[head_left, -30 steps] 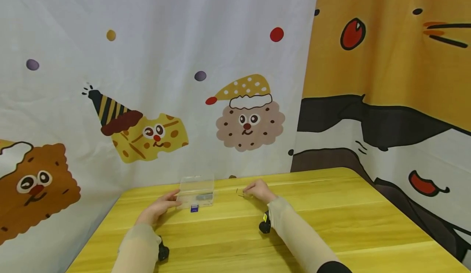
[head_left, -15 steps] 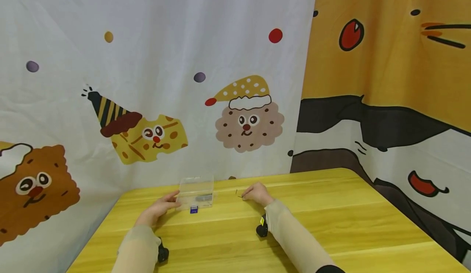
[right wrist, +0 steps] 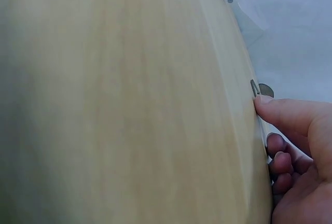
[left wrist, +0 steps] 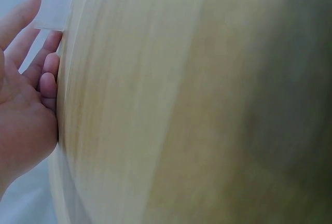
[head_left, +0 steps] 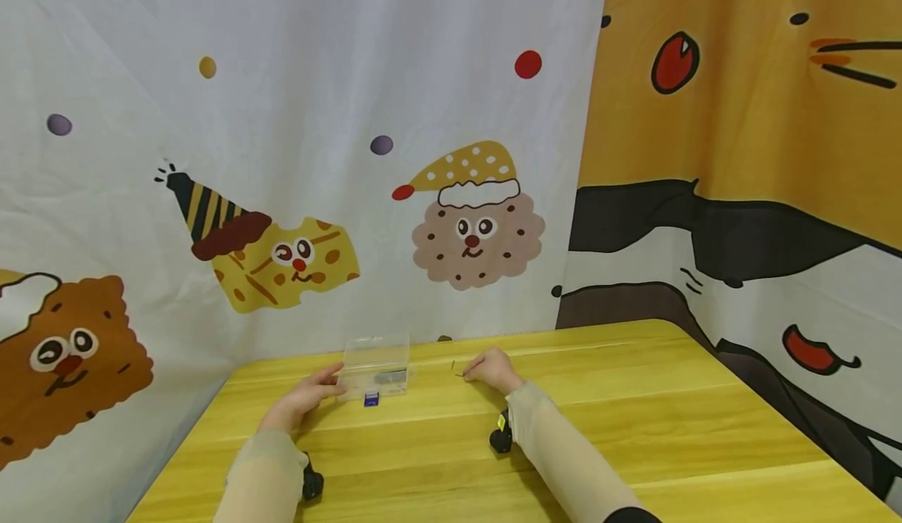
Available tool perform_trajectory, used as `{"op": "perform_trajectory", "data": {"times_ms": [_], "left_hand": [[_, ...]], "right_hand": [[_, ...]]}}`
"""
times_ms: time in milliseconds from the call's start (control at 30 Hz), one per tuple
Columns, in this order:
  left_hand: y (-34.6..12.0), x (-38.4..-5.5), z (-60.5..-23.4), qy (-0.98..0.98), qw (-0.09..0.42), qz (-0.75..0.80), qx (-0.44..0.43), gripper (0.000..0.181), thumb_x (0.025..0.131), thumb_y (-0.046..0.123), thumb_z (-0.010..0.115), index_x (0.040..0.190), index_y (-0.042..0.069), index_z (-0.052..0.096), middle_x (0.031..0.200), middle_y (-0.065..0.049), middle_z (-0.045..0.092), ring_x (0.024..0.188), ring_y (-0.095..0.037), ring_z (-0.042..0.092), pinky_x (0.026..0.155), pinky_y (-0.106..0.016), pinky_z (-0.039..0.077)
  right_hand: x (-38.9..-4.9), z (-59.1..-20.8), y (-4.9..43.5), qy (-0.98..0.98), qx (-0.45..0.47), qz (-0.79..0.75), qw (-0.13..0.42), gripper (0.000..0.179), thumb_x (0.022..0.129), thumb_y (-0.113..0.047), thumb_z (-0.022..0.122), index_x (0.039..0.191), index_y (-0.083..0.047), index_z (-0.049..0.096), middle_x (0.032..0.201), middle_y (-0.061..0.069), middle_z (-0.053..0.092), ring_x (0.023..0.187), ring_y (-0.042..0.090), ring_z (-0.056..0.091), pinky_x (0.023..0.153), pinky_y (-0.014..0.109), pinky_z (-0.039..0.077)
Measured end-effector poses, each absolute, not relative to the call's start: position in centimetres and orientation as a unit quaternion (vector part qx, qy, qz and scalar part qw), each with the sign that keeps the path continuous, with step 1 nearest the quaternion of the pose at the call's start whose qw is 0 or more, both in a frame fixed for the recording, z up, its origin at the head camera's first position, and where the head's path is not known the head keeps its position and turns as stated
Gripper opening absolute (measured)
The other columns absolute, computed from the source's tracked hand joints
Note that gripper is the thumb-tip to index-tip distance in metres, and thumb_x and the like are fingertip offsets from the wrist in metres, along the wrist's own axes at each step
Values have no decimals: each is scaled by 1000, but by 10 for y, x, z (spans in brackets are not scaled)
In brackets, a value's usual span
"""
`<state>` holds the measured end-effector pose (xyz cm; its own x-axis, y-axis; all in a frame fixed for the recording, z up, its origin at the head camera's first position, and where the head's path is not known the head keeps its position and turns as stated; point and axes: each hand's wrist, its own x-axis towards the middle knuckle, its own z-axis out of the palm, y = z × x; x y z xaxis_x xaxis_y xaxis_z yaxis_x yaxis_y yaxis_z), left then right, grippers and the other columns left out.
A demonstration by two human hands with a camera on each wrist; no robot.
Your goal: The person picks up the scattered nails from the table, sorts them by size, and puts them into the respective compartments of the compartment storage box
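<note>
A clear plastic box (head_left: 357, 388) stands near the table's back edge with its lid (head_left: 377, 352) raised. Inside lies a grey mass, its pieces too small to make out, and a small blue-purple label (head_left: 371, 399) shows at the front. My left hand (head_left: 304, 399) rests at the box's left side, thumb and fingers extended at its edge; in the left wrist view they meet the box corner (left wrist: 56, 6). To the right of the box, my right hand (head_left: 493, 370) pinches a thin bent wire piece (right wrist: 254, 87) between thumb and forefinger, close over the tabletop.
A yellow wood-grain table (head_left: 437, 460) spans the lower view. Behind it hangs a white curtain (head_left: 296, 116) printed with cartoon biscuits, and an orange, black and white printed one (head_left: 740, 131) hangs on the right. Black wrist cameras (head_left: 501, 438) sit at both sleeves.
My right hand has shifted slightly left and down with the wire piece, then held almost still. The left hand and the box stay in place.
</note>
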<state>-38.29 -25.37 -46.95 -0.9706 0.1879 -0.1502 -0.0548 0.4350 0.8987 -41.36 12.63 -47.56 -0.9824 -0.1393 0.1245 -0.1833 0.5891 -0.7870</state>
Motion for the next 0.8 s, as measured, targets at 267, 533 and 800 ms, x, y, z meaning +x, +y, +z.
{"op": "perform_trajectory", "data": {"times_ms": [267, 533, 800], "left_hand": [[-255, -385, -472, 839, 112, 531, 30, 74, 93, 23, 67, 153, 5, 27, 149, -33, 27, 137, -48, 24, 109, -64, 17], [-256, -387, -474, 843, 108, 527, 29, 74, 92, 25, 68, 152, 6, 29, 148, -32, 29, 136, -48, 26, 109, -64, 19], [-255, -387, -474, 840, 111, 530, 26, 73, 93, 23, 66, 153, 7, 28, 150, -32, 26, 138, -47, 23, 110, -62, 17]], "right_hand": [[-412, -470, 129, -879, 109, 464, 7, 8, 79, -4, 76, 85, 1, 78, 89, 9, 73, 87, 20, 64, 80, 35, 51], [-415, -464, 134, -864, 100, 494, -21, 13, 85, -4, 71, 94, 4, 76, 94, 12, 73, 84, 19, 64, 75, 34, 52], [-422, -458, 141, -845, 90, 525, -40, 22, 90, -10, 67, 104, 5, 73, 100, 10, 72, 66, 14, 50, 62, 29, 45]]}}
